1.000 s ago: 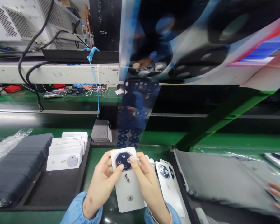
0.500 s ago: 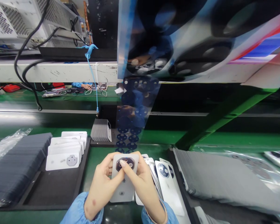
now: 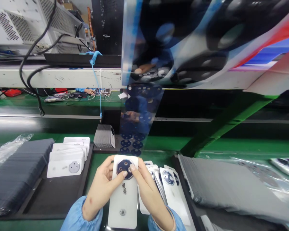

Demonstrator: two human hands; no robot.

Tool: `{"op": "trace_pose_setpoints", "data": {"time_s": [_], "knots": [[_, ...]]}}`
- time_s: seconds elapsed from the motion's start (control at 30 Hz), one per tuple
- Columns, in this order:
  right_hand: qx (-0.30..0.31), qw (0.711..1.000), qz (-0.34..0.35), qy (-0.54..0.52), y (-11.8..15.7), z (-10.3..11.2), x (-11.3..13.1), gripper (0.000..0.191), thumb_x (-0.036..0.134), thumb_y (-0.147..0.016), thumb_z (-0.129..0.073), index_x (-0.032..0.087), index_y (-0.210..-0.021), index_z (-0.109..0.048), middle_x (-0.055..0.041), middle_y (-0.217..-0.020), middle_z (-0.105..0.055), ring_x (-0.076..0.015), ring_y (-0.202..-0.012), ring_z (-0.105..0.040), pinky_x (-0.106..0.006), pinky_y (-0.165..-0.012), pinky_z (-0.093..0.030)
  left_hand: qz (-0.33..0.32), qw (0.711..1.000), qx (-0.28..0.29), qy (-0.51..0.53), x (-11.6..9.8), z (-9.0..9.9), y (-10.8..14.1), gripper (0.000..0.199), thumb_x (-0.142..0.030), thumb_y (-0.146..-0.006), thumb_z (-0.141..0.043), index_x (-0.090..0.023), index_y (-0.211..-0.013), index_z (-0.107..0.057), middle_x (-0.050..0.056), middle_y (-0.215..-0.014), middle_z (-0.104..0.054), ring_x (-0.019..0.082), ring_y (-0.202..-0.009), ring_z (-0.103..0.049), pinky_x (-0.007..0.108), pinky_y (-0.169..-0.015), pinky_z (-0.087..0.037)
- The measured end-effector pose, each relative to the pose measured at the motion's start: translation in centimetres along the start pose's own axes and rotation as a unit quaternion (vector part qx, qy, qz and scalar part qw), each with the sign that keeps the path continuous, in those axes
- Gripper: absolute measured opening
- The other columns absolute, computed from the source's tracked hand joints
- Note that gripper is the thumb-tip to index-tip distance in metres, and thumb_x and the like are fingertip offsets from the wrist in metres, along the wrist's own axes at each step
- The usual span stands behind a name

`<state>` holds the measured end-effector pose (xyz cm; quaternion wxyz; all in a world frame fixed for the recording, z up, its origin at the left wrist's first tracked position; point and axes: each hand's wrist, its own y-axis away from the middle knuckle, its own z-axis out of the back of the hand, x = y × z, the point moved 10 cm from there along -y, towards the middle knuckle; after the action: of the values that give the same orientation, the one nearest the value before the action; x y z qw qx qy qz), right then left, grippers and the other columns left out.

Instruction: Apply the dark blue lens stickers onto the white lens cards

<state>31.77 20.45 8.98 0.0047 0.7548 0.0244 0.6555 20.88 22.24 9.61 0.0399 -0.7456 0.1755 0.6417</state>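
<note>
Green desk [image 3: 26,225] spreads beneath a scuffed white shelf [image 3: 62,78] and a perforated metal casing [image 3: 60,21], with a black tray [image 3: 53,200] at left and a grey stack [image 3: 226,186] at right. Between them, left hand [image 3: 102,186] and right hand [image 3: 146,189] have their grip clamped on a white panel [image 3: 124,202] above the desk.

Site type: factory assembly workshop

Indicators: green bench [image 3: 95,158] with black trays [image 3: 55,197]; like panels [image 3: 72,156] stacked in bulk — white and grey; perforated metal casing [image 3: 16,29] and cables [image 3: 21,65] at the shelf [image 3: 62,77] above; under the shelf, a co-worker's hand [image 3: 89,91] at a far bench [image 3: 110,103] — parts [image 3: 75,95] beside it.
</note>
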Motion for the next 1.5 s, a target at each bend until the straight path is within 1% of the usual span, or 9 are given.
{"op": "trace_pose_setpoints", "data": {"time_s": [0.27, 0.4, 0.47, 0.6, 0.7, 0.8, 0.97, 1.27, 1.5], "knots": [[-0.075, 0.956, 0.119, 0.258, 1.4, -1.5, -1.5, 0.088, 0.031, -0.088, -0.058, 0.025, -0.152, 0.003, -0.0129, -0.16, -0.003, -0.0303, -0.146, -0.011, -0.051, -0.115, -0.027, -0.034, 0.999, 0.007, 0.001, 1.3, 0.4, -1.3, 0.039, -0.031, -0.086, -0.063, -0.024, -0.119, -0.045, 0.008, -0.109, -0.072, 0.019, -0.082, -0.071, 0.029, -0.072, -0.056], [-0.145, 0.923, 0.095, 0.343, 2.5, 0.7, -4.5, 0.085, 0.033, -0.092, -0.051, 0.025, -0.152, 0.009, -0.0144, -0.16, 0.001, -0.0347, -0.146, -0.008, -0.055, -0.11, -0.032, -0.001, 0.99, 0.133, -0.042, 2.4, -2.4, -1.4, 0.045, -0.031, -0.087, -0.06, -0.025, -0.128, -0.043, 0.01, -0.128, -0.063, 0.024, -0.11, -0.064, 0.036, -0.093, -0.051], [-0.174, 0.902, 0.094, 0.384, 3.1, 3.3, -5.9, 0.08, 0.034, -0.093, -0.047, 0.023, -0.153, 0.005, -0.0154, -0.159, -0.004, -0.0364, -0.146, -0.01, -0.058, -0.109, -0.031, 0.004, 0.982, 0.163, -0.095, 2.4, -1.4, -1.8, 0.052, -0.033, -0.086, -0.062, -0.025, -0.132, -0.041, 0.012, -0.132, -0.06, 0.025, -0.118, -0.06, 0.04, -0.1, -0.047], [-0.231, 0.839, 0.098, 0.482, 4.7, 10.2, -8.5, 0.07, 0.037, -0.095, -0.039, 0.017, -0.153, -0.006, -0.0203, -0.152, -0.024, -0.0382, -0.14, -0.026, -0.059, -0.106, -0.034, -0.103, 0.959, -0.097, -0.245, -0.5, 11.0, -3.6, 0.051, -0.038, -0.088, -0.051, -0.022, -0.134, -0.037, 0.014, -0.132, -0.059, 0.026, -0.123, -0.056, 0.044, -0.107, -0.041], [-0.261, 0.791, 0.056, 0.551, 5.7, 14.8, -10.6, 0.056, 0.041, -0.096, -0.029, 0.011, -0.143, -0.034, -0.0226, -0.138, -0.045, -0.04, -0.127, -0.045, -0.057, -0.1, -0.04, -0.037, 0.827, -0.276, -0.488, -0.2, 20.7, -2.9, 0.051, -0.023, -0.083, -0.047, -0.015, -0.132, -0.04, 0.019, -0.132, -0.055, 0.031, -0.127, -0.052, 0.046, -0.105, -0.04], [-0.268, 0.764, 0.014, 0.586, 6.3, 16.7, -11.6, 0.061, 0.044, -0.096, -0.022, 0.004, -0.132, -0.048, -0.0254, -0.131, -0.051, -0.0416, -0.12, -0.051, -0.054, -0.096, -0.043, 0.077, 0.734, -0.282, -0.613, 2.5, 25.5, -2.5, 0.054, -0.019, -0.071, -0.058, -0.013, -0.124, -0.05, 0.025, -0.139, -0.044, 0.041, -0.132, -0.042, 0.058, -0.105, -0.034], [-0.28, 0.747, 0.039, 0.601, 5.7, 15.3, -10.0, 0.07, 0.053, -0.094, -0.026, -0.001, -0.132, -0.049, -0.029, -0.13, -0.05, -0.044, -0.117, -0.052, -0.055, -0.093, -0.045, 0.131, 0.698, -0.309, -0.632, 4.3, 27.7, -1.7, 0.074, -0.026, -0.055, -0.075, -0.018, -0.124, -0.047, 0.024, -0.147, -0.029, 0.043, -0.138, -0.029, 0.059, -0.105, -0.029], [-0.208, 0.838, 0.093, 0.496, 2.3, 10.0, -6.3, 0.051, 0.047, -0.094, -0.039, 0.017, -0.135, -0.044, -0.0159, -0.138, -0.049, -0.0341, -0.127, -0.047, -0.052, -0.1, -0.043, 0.063, 0.692, -0.336, -0.636, 2.1, 28.7, -1.1, 0.046, -0.051, -0.065, -0.067, -0.019, -0.096, -0.056, 0.019, -0.114, -0.058, 0.04, -0.11, -0.055, 0.05, -0.094, -0.039], [-0.143, 0.855, 0.153, 0.475, 0.6, 6.1, -2.9, 0.043, 0.041, -0.096, -0.044, 0.024, -0.135, -0.044, -0.0113, -0.137, -0.052, -0.0293, -0.126, -0.049, -0.05, -0.101, -0.045, -0.071, 0.837, -0.423, -0.341, -2.2, 25.3, 1.7, 0.034, -0.051, -0.075, -0.065, -0.023, -0.093, -0.062, 0.006, -0.093, -0.071, 0.028, -0.089, -0.066, 0.033, -0.074, -0.048]]}}
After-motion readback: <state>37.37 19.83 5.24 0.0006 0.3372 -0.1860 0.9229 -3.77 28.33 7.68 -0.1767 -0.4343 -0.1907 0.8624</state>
